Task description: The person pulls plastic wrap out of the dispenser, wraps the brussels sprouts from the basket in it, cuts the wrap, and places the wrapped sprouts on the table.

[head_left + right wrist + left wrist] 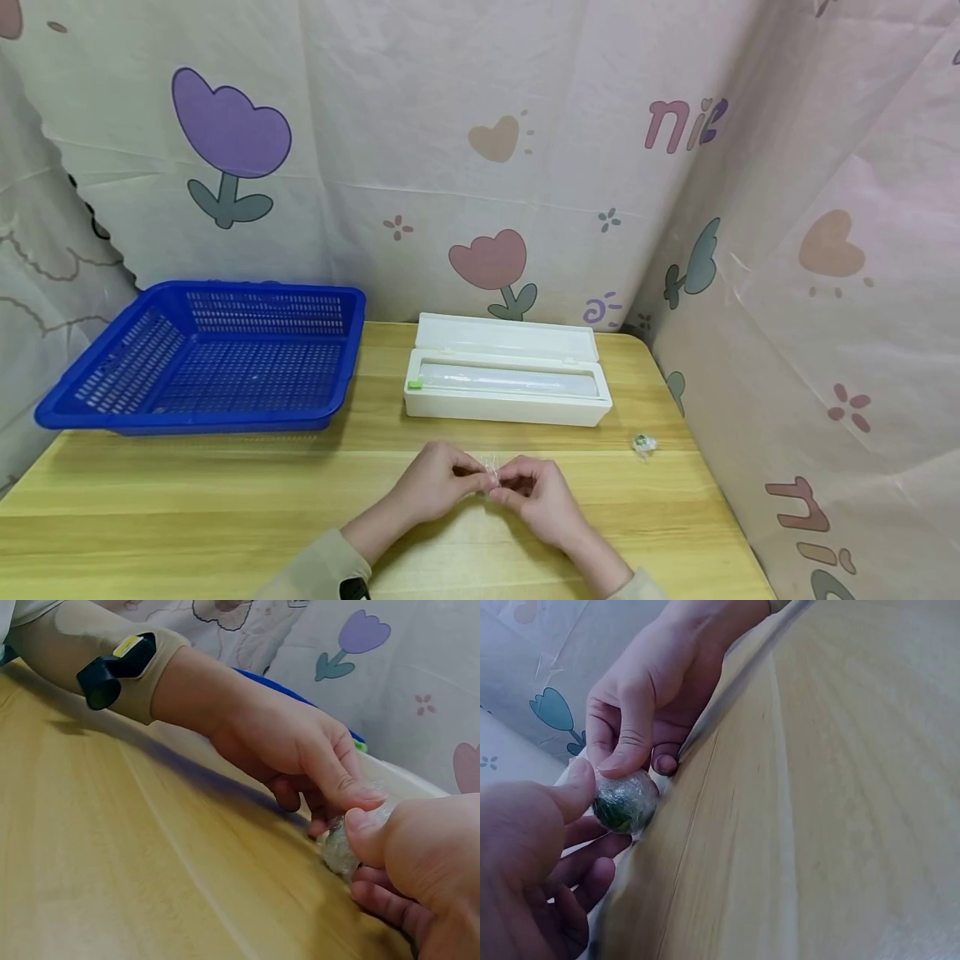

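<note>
Over the front middle of the table, my left hand and my right hand meet at a small round green thing in clear plastic film. My left thumb and fingers pinch the film from one side. On the other side, my right thumb and forefinger pinch it too. Only a bit of crinkled film shows between the fingertips in the head view. In the right wrist view the wrapped thing is partly covered by both thumbs. What the green thing is, I cannot tell.
Behind the hands stands a white plastic-wrap dispenser, lid raised, a film roll inside and a green slider at its left end. A second small film-wrapped green thing lies at the right. A blue perforated basket stands at the left back.
</note>
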### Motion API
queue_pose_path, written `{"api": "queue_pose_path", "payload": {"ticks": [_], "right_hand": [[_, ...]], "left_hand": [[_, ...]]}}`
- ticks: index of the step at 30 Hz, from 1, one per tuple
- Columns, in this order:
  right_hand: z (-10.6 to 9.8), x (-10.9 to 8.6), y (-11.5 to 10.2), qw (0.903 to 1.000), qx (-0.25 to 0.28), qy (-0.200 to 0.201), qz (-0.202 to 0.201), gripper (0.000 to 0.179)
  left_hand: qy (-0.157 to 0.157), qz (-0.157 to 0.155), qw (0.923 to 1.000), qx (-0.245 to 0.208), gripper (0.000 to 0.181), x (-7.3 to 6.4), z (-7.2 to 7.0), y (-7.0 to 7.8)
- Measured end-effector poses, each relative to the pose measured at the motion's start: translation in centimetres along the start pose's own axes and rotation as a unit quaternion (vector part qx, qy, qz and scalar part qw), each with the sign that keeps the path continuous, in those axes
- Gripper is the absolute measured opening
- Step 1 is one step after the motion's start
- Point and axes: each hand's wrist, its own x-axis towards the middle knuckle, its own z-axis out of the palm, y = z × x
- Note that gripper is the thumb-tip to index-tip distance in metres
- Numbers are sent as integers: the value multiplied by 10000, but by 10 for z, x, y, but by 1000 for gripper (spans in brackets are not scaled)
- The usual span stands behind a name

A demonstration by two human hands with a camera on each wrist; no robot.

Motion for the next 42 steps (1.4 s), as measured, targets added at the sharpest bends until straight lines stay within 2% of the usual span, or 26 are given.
{"api": "queue_pose_path", "payload": {"ticks": [7,11,15,18,21,24,31,34,38,42], "right_hand": [[-1,-1,5,9997,53,-67,-218,21],[-3,-1,6,9990,237,-171,-341,33],[-3,0,7,9962,323,-206,-787,40],[-3,1,8,9927,245,-216,-1161,42],[-3,1,7,9908,90,-248,-1330,41],[-5,1,5,9930,-44,-225,-1158,37],[-4,6,-1,9970,-542,-188,-516,15],[-2,8,-4,9976,-579,-173,-344,10],[-1,8,-6,9982,-517,-111,-272,7],[0,8,-5,9983,-428,-86,-384,8]], "left_hand": [[47,-52,9998,-161,13,-1,0,2],[155,107,9997,-163,7,-1,1,2],[305,191,9993,-93,5,-2,1,2],[397,82,9990,-167,13,-2,2,2],[456,-54,9986,-273,21,-2,2,2],[500,-83,9983,-275,23,-3,3,2],[680,59,9974,244,21,-6,7,0],[721,111,9967,350,20,-8,8,0],[649,174,9971,371,22,-10,7,-3],[516,131,9981,323,30,-10,4,-7]]}}
